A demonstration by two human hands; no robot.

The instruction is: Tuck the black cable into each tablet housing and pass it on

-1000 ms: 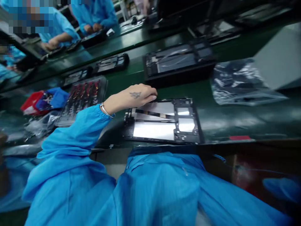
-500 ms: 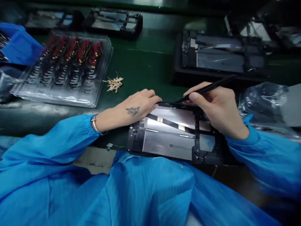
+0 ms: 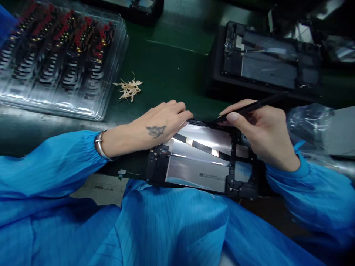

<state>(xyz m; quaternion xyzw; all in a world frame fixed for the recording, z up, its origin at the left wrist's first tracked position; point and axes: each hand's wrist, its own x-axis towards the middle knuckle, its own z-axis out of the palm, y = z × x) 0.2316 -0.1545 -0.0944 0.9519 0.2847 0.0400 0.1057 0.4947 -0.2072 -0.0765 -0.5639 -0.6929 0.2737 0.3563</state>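
Observation:
An opened tablet (image 3: 198, 168) with silvery battery plates and a black flat cable lies in front of me at the bench edge, against my blue smock. My left hand (image 3: 163, 123) is closed on its far edge, the fingertips curled over the frame. In my right hand (image 3: 263, 129) is a slim black tool that looks like tweezers (image 3: 255, 105), pinched between thumb and fingers. Its tip points down at the tablet's far edge, right of my left fingertips. Whether the tip touches the frame I cannot tell.
A clear plastic tray (image 3: 95, 111) of red and black parts stands at the left. Beside it lies a small heap of pale strips (image 3: 129, 88). Another opened tablet (image 3: 269, 66) rests on a black block at the back right. Crumpled clear plastic (image 3: 309, 122) lies at the right.
The view has shifted, so the tray sits further left and higher. The tool tip has moved slightly along the tablet's far edge. Both hands keep their grips.

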